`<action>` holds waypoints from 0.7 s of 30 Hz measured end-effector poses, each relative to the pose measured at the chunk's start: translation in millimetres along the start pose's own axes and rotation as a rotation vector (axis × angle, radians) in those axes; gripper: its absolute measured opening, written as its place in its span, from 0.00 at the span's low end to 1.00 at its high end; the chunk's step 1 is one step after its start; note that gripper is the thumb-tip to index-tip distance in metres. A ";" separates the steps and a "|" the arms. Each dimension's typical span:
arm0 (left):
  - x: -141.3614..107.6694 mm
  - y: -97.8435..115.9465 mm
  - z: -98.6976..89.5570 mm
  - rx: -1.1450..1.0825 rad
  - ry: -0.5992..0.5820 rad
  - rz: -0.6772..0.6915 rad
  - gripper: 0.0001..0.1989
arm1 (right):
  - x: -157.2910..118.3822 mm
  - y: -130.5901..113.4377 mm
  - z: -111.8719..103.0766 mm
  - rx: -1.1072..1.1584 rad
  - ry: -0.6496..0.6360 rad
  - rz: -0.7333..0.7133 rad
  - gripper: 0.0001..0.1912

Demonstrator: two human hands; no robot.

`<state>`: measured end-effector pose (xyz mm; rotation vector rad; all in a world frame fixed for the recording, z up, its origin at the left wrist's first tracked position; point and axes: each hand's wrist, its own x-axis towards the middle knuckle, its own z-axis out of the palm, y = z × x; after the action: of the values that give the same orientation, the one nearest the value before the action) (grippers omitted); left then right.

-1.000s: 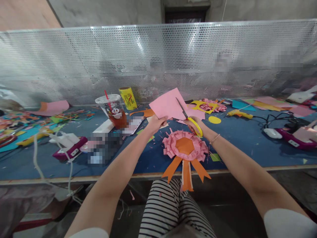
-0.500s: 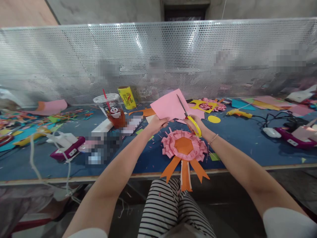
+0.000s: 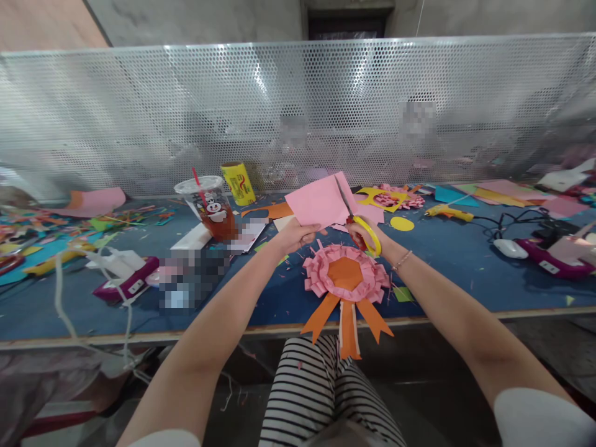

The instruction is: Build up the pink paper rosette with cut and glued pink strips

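Observation:
My left hand (image 3: 300, 236) is closed on the lower left edge of a pink sheet of paper (image 3: 314, 202), holding it up above the table. In my right hand (image 3: 365, 237) is a pair of scissors with yellow handles (image 3: 372, 239); the dark blades lie along the paper's right side, pointing up and away. Below both hands, a pink pleated paper rosette (image 3: 367, 285) rests near the table's front edge. It has an orange centre and orange tails that hang over the edge.
A plastic drink cup (image 3: 216, 217) and a yellow tube (image 3: 239, 184) stand left of the paper. A glue gun (image 3: 449, 213) and a purple power strip (image 3: 556, 256) lie right. Paper scraps (image 3: 135, 217) cover the left side. A perforated metal screen (image 3: 298, 99) borders the back.
The pink paper has dipped slightly and its right edge has shifted against the scissor blades. My right hand, with the scissors, has barely moved. The rosette stays in place.

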<state>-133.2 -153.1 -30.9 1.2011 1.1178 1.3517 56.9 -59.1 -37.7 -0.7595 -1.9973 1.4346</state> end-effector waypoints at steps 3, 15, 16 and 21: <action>1.7 -1.9 -4.0 -0.025 -0.001 -0.017 0.12 | -1.2 0.8 -0.5 0.005 -0.006 -0.035 0.15; 4.3 -8.0 -8.7 -0.002 -0.025 -0.006 0.11 | 2.8 0.9 6.1 0.002 0.131 0.036 0.14; 4.3 -8.0 -8.7 -0.002 -0.022 -0.007 0.11 | 1.9 0.0 6.7 -0.001 0.127 0.025 0.14; 2.7 -6.3 -7.7 0.025 -0.025 -0.006 0.11 | -3.1 -3.1 7.5 0.031 0.023 -0.002 0.16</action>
<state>-140.4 -150.0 -37.6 1.2291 1.1229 1.3184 53.3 -67.0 -37.2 -0.7567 -1.9540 1.4460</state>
